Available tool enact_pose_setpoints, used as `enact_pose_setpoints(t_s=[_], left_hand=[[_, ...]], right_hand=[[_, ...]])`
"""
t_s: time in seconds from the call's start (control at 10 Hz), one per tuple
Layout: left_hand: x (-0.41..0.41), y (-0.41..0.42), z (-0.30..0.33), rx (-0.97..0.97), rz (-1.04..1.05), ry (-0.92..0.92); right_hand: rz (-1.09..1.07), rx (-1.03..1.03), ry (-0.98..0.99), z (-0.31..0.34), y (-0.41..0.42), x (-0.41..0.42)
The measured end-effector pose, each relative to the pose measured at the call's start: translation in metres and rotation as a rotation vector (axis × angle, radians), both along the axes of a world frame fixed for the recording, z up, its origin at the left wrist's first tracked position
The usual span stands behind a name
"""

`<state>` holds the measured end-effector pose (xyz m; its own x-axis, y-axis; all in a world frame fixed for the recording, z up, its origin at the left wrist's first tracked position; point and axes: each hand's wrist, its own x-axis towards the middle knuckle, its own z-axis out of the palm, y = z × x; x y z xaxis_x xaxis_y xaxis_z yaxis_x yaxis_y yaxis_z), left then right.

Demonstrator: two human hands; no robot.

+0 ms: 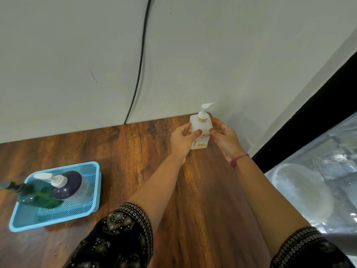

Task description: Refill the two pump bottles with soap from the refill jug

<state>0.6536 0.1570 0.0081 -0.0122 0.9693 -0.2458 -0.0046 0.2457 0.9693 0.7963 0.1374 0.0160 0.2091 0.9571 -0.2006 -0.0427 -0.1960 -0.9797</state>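
Observation:
A white square pump bottle (201, 124) stands upright on the wooden table (146, 151) close to the wall, its nozzle pointing right. My left hand (182, 138) holds its left side, thumb on the front. My right hand (224, 138) holds its right side the same way. At the left, a blue mesh basket (23, 221) carries a dark purple pump bottle (71, 184) and a green-tinted clear bottle (36, 194) with a dark pump. I see no refill jug that I can tell apart.
A black cable (139, 60) hangs down the white wall to the table's back edge. Right of the table there is a black frame (309, 120) and clear plastic sheeting over a round white container (301, 190).

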Motion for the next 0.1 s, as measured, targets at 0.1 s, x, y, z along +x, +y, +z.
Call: enact_pose_setpoints(t_s=[0.1], left_hand=[[-0.0033, -0.001, 0.0041, 0.019, 0.017, 0.041]], right_hand=[[-0.06, 0.017, -0.016, 0.0026, -0.0025, 0.0001]])
